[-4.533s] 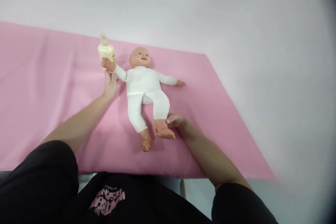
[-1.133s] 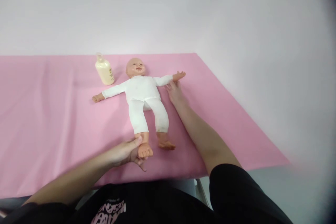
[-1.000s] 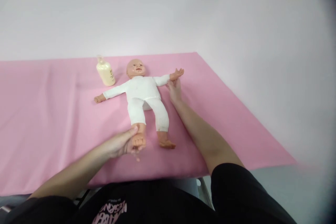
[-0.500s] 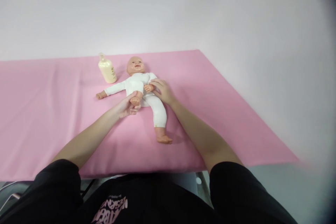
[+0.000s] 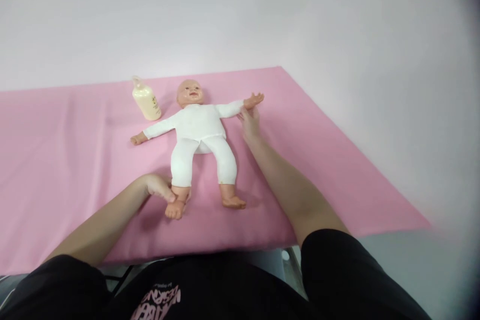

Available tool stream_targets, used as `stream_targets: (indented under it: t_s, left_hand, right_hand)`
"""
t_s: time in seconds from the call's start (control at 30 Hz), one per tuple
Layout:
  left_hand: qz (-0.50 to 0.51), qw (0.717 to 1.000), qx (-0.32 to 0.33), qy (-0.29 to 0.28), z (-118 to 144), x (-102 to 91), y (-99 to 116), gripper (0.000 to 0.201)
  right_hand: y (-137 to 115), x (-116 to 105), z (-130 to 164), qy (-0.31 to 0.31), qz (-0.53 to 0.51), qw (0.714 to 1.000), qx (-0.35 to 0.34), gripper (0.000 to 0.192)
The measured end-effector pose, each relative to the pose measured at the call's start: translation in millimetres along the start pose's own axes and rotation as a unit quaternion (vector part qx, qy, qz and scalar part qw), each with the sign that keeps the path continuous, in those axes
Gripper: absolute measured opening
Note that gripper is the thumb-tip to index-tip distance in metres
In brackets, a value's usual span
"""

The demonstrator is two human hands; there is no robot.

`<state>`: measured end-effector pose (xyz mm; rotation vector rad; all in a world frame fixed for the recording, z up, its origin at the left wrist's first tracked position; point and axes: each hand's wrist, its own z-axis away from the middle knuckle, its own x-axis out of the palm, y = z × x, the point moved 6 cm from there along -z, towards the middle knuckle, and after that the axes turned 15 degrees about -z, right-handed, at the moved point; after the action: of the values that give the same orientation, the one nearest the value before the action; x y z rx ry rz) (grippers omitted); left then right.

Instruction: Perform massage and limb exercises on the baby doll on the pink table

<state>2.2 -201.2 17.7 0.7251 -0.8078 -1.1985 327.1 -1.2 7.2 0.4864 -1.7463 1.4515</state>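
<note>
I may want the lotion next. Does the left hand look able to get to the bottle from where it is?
Probably yes. The left hand is at the doll's foot, and the bottle stands upright beyond the doll's outstretched arm, with only bare pink cloth and that low arm between.

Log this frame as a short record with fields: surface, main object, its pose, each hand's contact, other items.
surface: pink cloth-covered table
main object: plastic baby doll in a white bodysuit
pose: on its back, arms spread, legs extended toward the person
left hand: gripping the doll at the ankle nearest it
right hand: holding the doll's wrist on that side, arm stretched outward
other items: cream-coloured plastic lotion bottle, upright beside the doll's head, apart from both hands
background: plain white wall
</note>
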Motion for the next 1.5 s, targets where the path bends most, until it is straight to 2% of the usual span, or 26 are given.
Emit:
stream_targets:
  t_s: [0.1,0.17,0.23,0.3,0.4,0.47,0.53,0.6,0.7,0.8,0.87,0.9,0.97,1.0,1.1,1.17,1.2,1.27,1.33,1.43,1.5]
  left_hand:
    - [-0.017,1.000,0.002,-0.004,-1.5,2.1,-1.6,0.051]
    - [-0.021,1.000,-0.004,0.007,-2.7,1.8,1.3,0.049]
    - [-0.021,1.000,-0.008,0.011,-1.6,1.6,5.2,0.048]
    - [-0.001,1.000,0.001,-0.007,1.7,2.3,8.7,0.052]
    - [0.063,0.996,0.052,-0.030,7.4,-0.7,12.9,0.062]
    - [0.111,0.986,0.120,0.000,9.2,-10.4,17.9,0.067]
    - [0.154,0.969,0.182,0.064,9.4,-23.6,23.4,0.067]
    - [0.196,0.947,0.206,0.148,7.8,-36.3,27.0,0.065]
    - [0.265,0.913,0.189,0.246,1.9,-45.5,29.2,0.062]
    - [0.307,0.896,0.167,0.272,-8.5,-43.8,30.2,0.061]
    - [0.306,0.897,0.158,0.277,-15.7,-42.2,28.8,0.060]
    - [0.301,0.898,0.157,0.280,-18.4,-41.9,27.4,0.060]
    - [0.283,0.904,0.160,0.277,-21.7,-40.9,24.5,0.058]
    - [0.269,0.911,0.165,0.267,-22.1,-39.6,23.5,0.057]
    - [0.205,0.943,0.166,0.201,-18.5,-30.2,21.3,0.060]
    - [0.151,0.972,0.125,0.127,-15.1,-18.6,16.7,0.069]
    - [0.127,0.983,0.094,0.091,-13.3,-12.6,13.2,0.072]
    - [0.082,0.995,0.037,0.043,-10.2,-4.4,6.2,0.071]
    - [0.028,0.999,0.012,0.028,-9.6,-2.0,2.5,0.064]
    - [-0.053,0.998,0.024,0.020,-13.7,-3.4,1.9,0.050]
    - [-0.082,0.996,0.044,0.002,-17.0,-4.0,2.3,0.048]
  right_hand:
    - [5.3,-20.5,-6.4,0.080,0.000,0.997,-0.016,0.043]
    - [11.1,-25.4,-6.5,0.086,0.004,0.996,0.003,0.037]
    - [9.7,-22.7,-4.0,0.059,0.022,0.998,-0.013,0.040]
    - [2.9,-14.1,2.1,0.022,0.051,0.997,-0.058,0.048]
    - [-7.7,6.6,19.2,-0.038,0.104,0.984,-0.136,0.050]
    - [-9.0,22.6,33.4,-0.087,0.139,0.974,-0.158,0.046]
    - [-7.3,38.1,47.8,-0.147,0.186,0.957,-0.168,0.043]
    - [-4.7,52.0,60.9,-0.216,0.259,0.924,-0.183,0.040]
    - [3.8,68.4,76.0,-0.332,0.387,0.836,-0.204,0.034]
    - [13.5,76.4,84.4,-0.414,0.471,0.746,-0.223,0.030]
    - [16.9,78.4,86.8,-0.433,0.495,0.716,-0.234,0.030]
    - [17.8,79.0,87.6,-0.436,0.498,0.712,-0.235,0.030]
    - [17.1,79.4,88.0,-0.430,0.484,0.728,-0.225,0.028]
    - [15.3,79.1,87.3,-0.418,0.467,0.749,-0.215,0.027]
    - [4.2,71.9,78.4,-0.323,0.367,0.854,-0.180,0.028]
    - [-3.4,59.7,67.6,-0.230,0.272,0.922,-0.154,0.034]
    - [-6.3,52.2,61.4,-0.186,0.228,0.945,-0.145,0.036]
    - [-10.8,36.2,47.9,-0.117,0.163,0.970,-0.140,0.035]
    - [-13.1,18.2,32.4,-0.062,0.123,0.981,-0.136,0.031]
    - [-7.5,-12.3,9.4,0.037,0.062,0.994,-0.076,0.028]
    - [-1.7,-28.2,0.6,0.101,0.021,0.994,-0.033,0.029]
